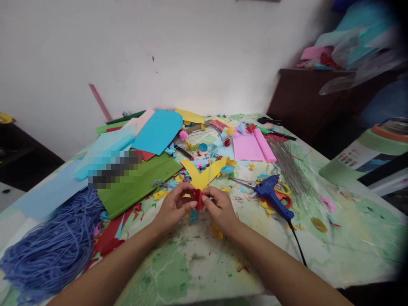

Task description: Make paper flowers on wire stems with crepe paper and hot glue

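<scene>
Two forearms [124,255] aslant inward, left fingers [187,208] and right fingers [209,205] in a pinch around red paper [199,201].

A yellow paper sheet shaped like a V [201,180] lies on the green and white table cover [172,276]. By the near tip of the yellow V, the left hand [178,202] and the right hand [221,208] both pinch a small curled red paper piece [199,200]. Right of the yellow V is a dark blue plastic glue gun [273,195], partly hiding metal scissors with orange and yellow handles [288,201]. Farther right of it lie lots of thin silver wires [295,170]. Behind it, to the right, is a half-rolled pink paper [265,145]. Left of it is a folded green paper [143,182], and farther left, a big heap of purple-blue string [54,250].
</scene>
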Motion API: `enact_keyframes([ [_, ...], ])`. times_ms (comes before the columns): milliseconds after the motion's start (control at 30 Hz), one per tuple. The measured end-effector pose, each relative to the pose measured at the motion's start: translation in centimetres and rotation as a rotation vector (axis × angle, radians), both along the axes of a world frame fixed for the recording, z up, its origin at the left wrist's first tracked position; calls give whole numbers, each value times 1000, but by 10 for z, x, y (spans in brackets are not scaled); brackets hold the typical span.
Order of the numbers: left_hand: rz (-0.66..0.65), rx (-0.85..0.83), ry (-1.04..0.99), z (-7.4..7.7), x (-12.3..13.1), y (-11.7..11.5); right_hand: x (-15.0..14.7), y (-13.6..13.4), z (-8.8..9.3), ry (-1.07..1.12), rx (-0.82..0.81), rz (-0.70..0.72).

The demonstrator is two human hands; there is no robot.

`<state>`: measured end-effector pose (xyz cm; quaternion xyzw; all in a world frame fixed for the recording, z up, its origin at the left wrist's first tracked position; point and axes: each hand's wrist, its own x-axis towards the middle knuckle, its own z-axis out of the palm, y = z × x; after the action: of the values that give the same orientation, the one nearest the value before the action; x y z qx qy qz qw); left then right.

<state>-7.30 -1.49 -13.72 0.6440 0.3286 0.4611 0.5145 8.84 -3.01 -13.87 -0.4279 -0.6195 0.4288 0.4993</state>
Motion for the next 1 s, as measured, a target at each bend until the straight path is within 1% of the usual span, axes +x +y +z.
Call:
enact_keyframes([
  [67, -3, 13, -3, 0, 0, 0, 0, 0, 0, 18, -21, 1],
  [167, 12, 73, 48, 1, -1, 0, 0, -1, 2, 50, -42, 24],
  [300, 53, 141, 110, 1, -2, -1, 0, -2, 4, 44, -15, 55],
  [467, 62, 189, 146, -1, -2, -2, 0, -1, 4, 8, -11, 46],
  [600, 70, 196, 164, -1, -2, -2, 1, -1, 2, 14, -23, 30],
  [833, 56, 179, 108, 1, -1, -3, 1, -3, 6, 5, -1, 69],
  [1000, 24, 205, 103, 1, -2, -2, 1, -3, 5, -4, -18, 73],
])
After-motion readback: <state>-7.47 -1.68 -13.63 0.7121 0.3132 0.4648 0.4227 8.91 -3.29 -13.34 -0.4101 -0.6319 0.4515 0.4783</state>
